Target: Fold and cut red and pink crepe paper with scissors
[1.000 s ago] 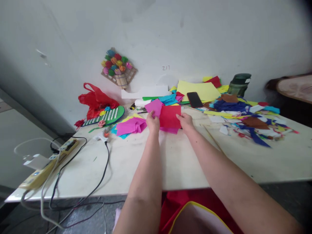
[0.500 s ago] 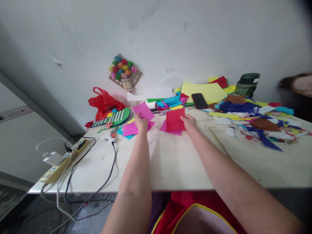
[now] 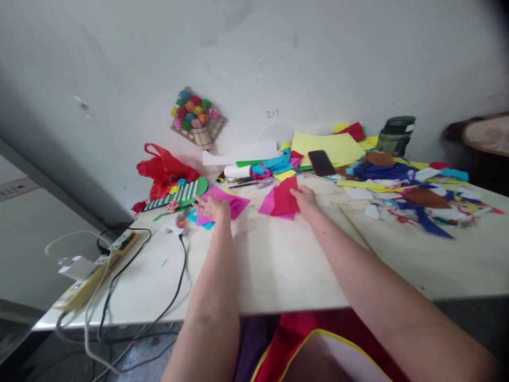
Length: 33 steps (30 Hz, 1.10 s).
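Note:
My right hand (image 3: pixel 305 200) pinches the right edge of a red paper sheet (image 3: pixel 284 197), which is bent and partly covers a pink sheet (image 3: pixel 267 204) on the table. On the left, my left hand (image 3: pixel 213 207) rests over a pile of magenta paper (image 3: pixel 238 206) with its fingers spread, gripping nothing. Bits of blue paper (image 3: pixel 207 225) stick out from under that pile. Just behind the left hand is a green craft piece (image 3: pixel 186 194) with rows of white bits and small paper flowers.
A red plastic bag (image 3: pixel 165 168) lies at the back left. The power strip (image 3: pixel 89 281) and its cables run along the left edge. Behind the papers lies a phone (image 3: pixel 322 163). Paper scraps (image 3: pixel 427 199), a thin stick (image 3: pixel 356 229) and a dark green bottle (image 3: pixel 396 135) are on the right.
My left hand has let go of the magenta sheet, now lowered onto the pile, and its fingers have spread. The red sheet in my right hand has bent. The view has shifted slightly.

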Each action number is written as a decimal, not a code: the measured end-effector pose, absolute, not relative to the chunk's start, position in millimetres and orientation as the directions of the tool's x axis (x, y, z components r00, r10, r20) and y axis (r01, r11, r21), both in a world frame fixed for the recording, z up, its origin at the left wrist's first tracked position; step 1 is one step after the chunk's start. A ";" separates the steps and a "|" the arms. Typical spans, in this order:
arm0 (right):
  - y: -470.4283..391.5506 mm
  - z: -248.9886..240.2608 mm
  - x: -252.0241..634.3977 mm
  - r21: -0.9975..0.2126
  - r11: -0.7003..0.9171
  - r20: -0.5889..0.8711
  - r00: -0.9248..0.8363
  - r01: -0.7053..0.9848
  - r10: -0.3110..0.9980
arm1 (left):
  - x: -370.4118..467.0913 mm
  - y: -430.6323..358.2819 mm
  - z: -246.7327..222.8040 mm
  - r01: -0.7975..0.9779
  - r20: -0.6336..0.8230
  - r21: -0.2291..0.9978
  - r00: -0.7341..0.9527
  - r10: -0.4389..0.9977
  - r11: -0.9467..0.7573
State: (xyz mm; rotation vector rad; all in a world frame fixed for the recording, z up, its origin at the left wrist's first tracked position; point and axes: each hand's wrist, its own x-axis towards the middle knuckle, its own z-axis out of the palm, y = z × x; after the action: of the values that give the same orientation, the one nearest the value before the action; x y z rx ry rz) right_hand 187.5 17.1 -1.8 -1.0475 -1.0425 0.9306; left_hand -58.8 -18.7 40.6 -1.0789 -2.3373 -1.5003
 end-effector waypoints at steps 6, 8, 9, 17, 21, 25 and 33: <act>10.1 8.8 185.6 -0.929 0.172 0.116 0.185 -0.328 0.976 | -17.2 -12.7 52.1 0.758 0.645 0.650 -0.515 0.565 -0.052; 7.0 13.6 185.6 -0.900 0.152 0.095 0.156 -0.410 0.983 | 4.3 -9.1 51.9 0.638 0.521 0.758 -0.463 0.717 -0.138; 5.7 15.8 185.8 -0.889 0.143 0.085 0.150 -0.435 0.985 | 15.2 -7.9 50.2 0.548 0.455 0.819 -0.436 0.776 -0.171; -1.5 24.1 187.1 -0.844 0.142 0.163 0.003 -0.517 0.987 | 60.6 -17.8 31.6 -0.156 0.081 0.983 -0.139 0.987 -0.102; -6.3 26.6 186.3 -0.868 0.146 0.214 -0.093 -0.474 0.972 | 56.7 -24.1 31.2 -0.266 0.071 0.962 0.027 0.997 -0.062; -9.0 27.7 184.4 -0.872 0.109 0.210 -0.164 -0.476 0.964 | 54.4 -25.1 30.1 -0.376 0.094 0.925 0.098 0.991 -0.051; -11.7 31.8 182.9 -0.868 0.002 0.145 -0.249 -0.497 0.958 | 50.1 -20.1 26.7 -0.428 0.083 0.899 -0.029 0.996 -0.088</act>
State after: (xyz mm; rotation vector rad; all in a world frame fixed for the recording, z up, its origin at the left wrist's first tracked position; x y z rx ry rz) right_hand 182.9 -11.7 31.8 -0.6179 -1.0400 1.5507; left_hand 50.1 -20.1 26.7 -2.1110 -1.9036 -3.3081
